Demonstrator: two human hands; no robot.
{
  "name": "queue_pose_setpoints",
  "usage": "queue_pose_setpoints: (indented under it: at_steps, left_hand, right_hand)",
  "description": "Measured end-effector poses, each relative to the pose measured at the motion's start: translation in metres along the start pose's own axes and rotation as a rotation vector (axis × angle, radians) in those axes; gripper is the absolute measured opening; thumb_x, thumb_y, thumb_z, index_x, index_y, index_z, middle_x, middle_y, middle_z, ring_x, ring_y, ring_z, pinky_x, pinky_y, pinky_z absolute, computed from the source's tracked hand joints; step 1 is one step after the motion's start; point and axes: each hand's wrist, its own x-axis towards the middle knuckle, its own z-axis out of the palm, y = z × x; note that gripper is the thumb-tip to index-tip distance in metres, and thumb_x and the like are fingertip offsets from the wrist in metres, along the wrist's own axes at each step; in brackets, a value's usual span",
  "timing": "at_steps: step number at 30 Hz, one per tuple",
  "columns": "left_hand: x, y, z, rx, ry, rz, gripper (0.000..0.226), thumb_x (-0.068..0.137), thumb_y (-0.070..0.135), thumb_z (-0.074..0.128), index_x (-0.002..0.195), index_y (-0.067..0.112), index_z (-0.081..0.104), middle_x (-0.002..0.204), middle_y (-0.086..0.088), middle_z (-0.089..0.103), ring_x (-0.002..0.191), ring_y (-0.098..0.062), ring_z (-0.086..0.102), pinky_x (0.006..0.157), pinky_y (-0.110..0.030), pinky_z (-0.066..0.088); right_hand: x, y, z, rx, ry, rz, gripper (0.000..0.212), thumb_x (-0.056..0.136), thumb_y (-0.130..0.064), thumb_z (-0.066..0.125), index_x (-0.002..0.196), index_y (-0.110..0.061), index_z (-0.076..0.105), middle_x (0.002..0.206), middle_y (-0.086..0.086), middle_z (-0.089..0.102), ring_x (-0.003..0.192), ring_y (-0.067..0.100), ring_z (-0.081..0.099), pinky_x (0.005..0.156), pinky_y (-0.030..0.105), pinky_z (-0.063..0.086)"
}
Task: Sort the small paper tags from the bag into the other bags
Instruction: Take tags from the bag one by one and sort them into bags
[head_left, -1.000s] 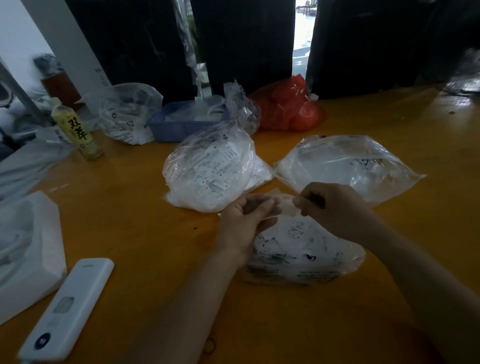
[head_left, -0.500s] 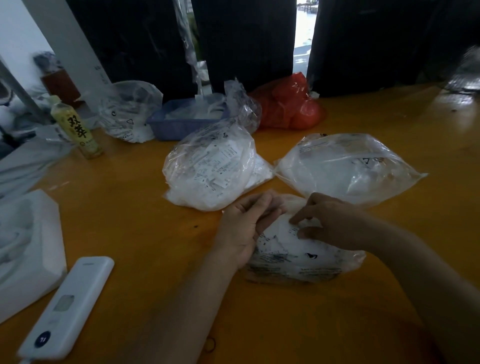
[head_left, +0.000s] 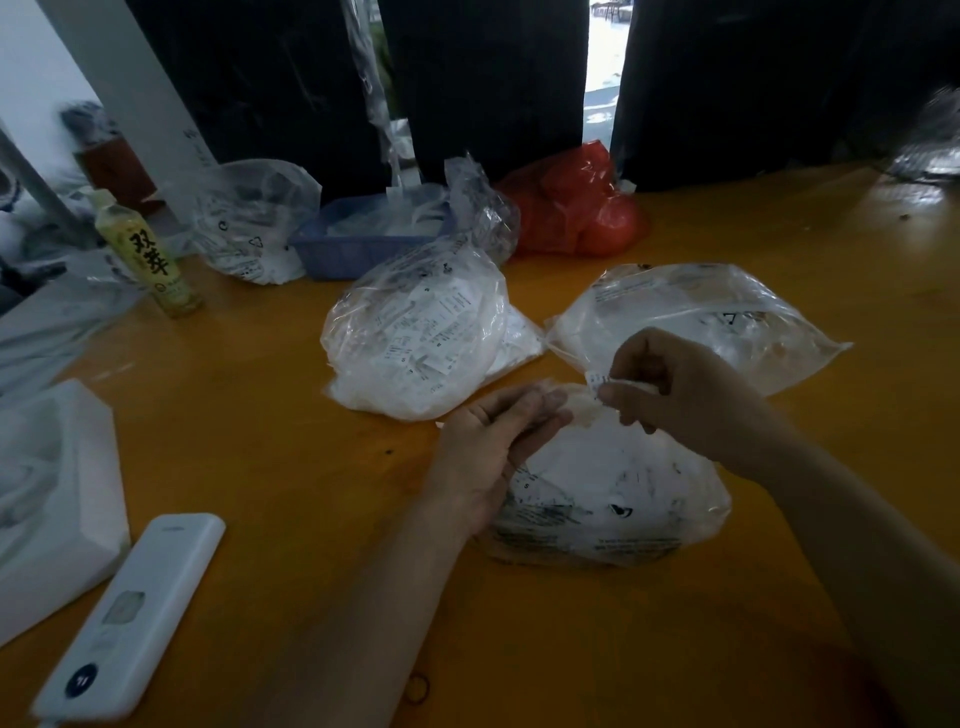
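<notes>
A clear plastic bag of small paper tags lies nearest me on the orange table. My left hand holds the bag's mouth at its far left edge. My right hand is raised just above the mouth and pinches small white paper tags between thumb and fingers. Two other clear bags lie beyond: a bulging bag full of tags at the centre and a flatter bag to the right.
A white remote and a white foam block lie at the near left. At the back stand a drink bottle, another clear bag, a blue basket and a red bag.
My right hand dipped into the near bag's mouth, then rose out of it pinching paper tags. My left hand stayed on the bag's mouth.
</notes>
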Motion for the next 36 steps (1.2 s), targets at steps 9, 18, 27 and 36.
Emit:
queue_pose_setpoints:
  at_steps: [9,18,27,36]
  left_hand:
    - [-0.002,-0.004,0.001,0.102,-0.057,0.032,0.037,0.082,0.017,0.075,0.114,-0.002,0.073,0.109,-0.023,0.077,0.103,-0.031,0.076,0.085,-0.026,0.061]
    - [-0.006,-0.003,0.004,0.163,-0.028,0.046,0.035,0.079,0.025,0.078,0.108,0.007,0.079,0.107,-0.020,0.078,0.099,-0.030,0.078,0.080,-0.027,0.062]
    - [-0.008,-0.003,0.003,0.219,-0.015,0.060,0.028,0.078,0.020,0.081,0.105,0.011,0.080,0.106,-0.020,0.078,0.096,-0.033,0.078,0.080,-0.028,0.062]
    - [-0.009,-0.004,0.005,0.260,-0.012,0.085,0.021,0.080,0.022,0.081,0.100,0.020,0.084,0.106,-0.017,0.079,0.096,-0.031,0.078,0.076,-0.027,0.063]
  right_hand:
    - [0.001,-0.002,0.014,0.132,0.105,-0.057,0.019,0.088,-0.027,0.077,0.097,-0.028,0.061,0.085,-0.007,0.069,0.067,0.012,0.066,0.061,0.021,0.054]
    - [0.001,0.004,0.016,-0.133,0.091,-0.122,0.019,0.088,-0.031,0.076,0.101,-0.034,0.062,0.088,-0.017,0.067,0.076,0.003,0.066,0.064,0.022,0.055]
    - [0.000,0.005,0.021,-0.187,0.027,-0.121,0.026,0.098,-0.022,0.065,0.117,-0.039,0.058,0.103,-0.022,0.065,0.083,0.003,0.066,0.069,0.026,0.058]
    - [0.000,0.002,0.026,0.020,0.033,-0.047,0.062,0.086,-0.014,0.079,0.135,-0.036,0.048,0.119,-0.020,0.058,0.078,0.014,0.070,0.074,0.032,0.062]
